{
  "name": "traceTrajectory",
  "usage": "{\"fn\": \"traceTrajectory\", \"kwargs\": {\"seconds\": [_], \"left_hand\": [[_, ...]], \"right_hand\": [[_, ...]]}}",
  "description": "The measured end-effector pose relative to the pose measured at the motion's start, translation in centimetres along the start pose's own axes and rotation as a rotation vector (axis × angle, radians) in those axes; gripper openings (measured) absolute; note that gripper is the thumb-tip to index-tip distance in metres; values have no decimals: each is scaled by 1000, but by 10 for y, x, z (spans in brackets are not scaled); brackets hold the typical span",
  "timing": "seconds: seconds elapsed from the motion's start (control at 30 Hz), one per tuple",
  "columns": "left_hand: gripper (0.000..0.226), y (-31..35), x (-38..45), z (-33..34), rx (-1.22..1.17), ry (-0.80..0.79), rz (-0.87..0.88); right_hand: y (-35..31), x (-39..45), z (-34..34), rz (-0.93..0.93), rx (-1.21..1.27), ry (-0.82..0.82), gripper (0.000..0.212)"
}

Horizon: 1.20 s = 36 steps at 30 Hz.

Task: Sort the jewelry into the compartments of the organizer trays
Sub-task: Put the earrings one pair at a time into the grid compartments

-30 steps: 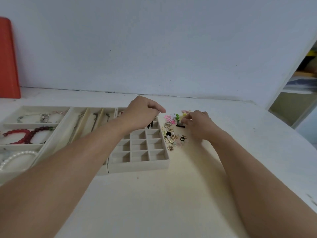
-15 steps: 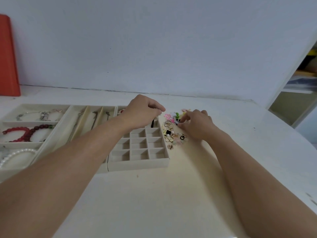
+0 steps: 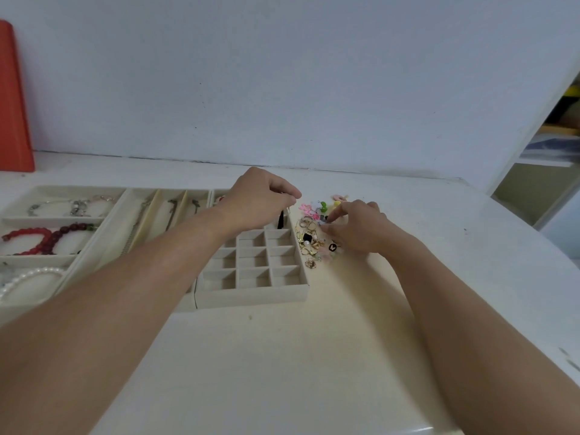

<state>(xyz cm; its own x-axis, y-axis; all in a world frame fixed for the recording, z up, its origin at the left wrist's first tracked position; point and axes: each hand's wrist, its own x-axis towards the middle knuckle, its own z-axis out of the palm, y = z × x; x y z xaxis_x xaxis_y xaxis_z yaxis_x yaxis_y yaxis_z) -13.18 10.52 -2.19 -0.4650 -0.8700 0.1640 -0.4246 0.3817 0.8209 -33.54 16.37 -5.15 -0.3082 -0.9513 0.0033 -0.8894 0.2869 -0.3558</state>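
A cream grid tray (image 3: 251,298) of small square compartments lies in front of me. My left hand (image 3: 260,199) hovers over its far right corner, fingers pinched on a black drop earring (image 3: 280,221) that hangs down into a corner compartment. Just right of the tray lies a pile of small earrings and rings (image 3: 309,243), gold, black, pink and green. My right hand (image 3: 357,227) rests at the pile's right side, thumb and forefinger pinched on a small dark piece (image 3: 324,219).
Left of the grid tray, a long-slot tray (image 3: 147,221) holds chains. The far left tray (image 3: 62,188) holds a silver bracelet, red bead bracelets (image 3: 47,237) and pearls (image 3: 25,279). A red object (image 3: 14,105) leans on the wall. The table's curved edge runs at right.
My left hand has stayed over the tray's far right corner with the black earring hanging. My right hand's fingers have shifted slightly left and down into the pile.
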Motion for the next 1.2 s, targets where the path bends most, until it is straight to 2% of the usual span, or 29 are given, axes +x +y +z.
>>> {"fn": "traceTrajectory", "kwargs": {"seconds": [0.07,0.23,0.37,0.47,0.53,0.63,0.77,0.87,0.97,1.2], "left_hand": [[17,0,0,0,-2,-5,7],[17,0,0,-1,4,-1,4],[18,1,1,-2,-2,9,0],[18,2,1,-3,-2,4,-3],[17,2,1,-3,0,8,-4],[17,3,1,-4,-8,22,-8],[16,3,2,-4,-9,46,15],[14,4,2,-4,-32,67,27],[13,8,1,-5,-57,80,53],[12,13,-6,-20,-16,-16,111]], "right_hand": [[-1,2,7,-14,-71,52,36],[-2,7,11,-56,-169,127,32],[4,8,11,-50,-149,154,28],[9,10,9,-57,-110,240,28],[8,10,6,-63,-24,294,28],[0,3,-4,-71,298,350,25],[-11,-11,-14,-115,550,411,11],[-19,-17,-19,-148,682,389,5],[-28,-23,-22,-202,811,266,7],[-48,-25,-23,-258,1066,36,11]]}}
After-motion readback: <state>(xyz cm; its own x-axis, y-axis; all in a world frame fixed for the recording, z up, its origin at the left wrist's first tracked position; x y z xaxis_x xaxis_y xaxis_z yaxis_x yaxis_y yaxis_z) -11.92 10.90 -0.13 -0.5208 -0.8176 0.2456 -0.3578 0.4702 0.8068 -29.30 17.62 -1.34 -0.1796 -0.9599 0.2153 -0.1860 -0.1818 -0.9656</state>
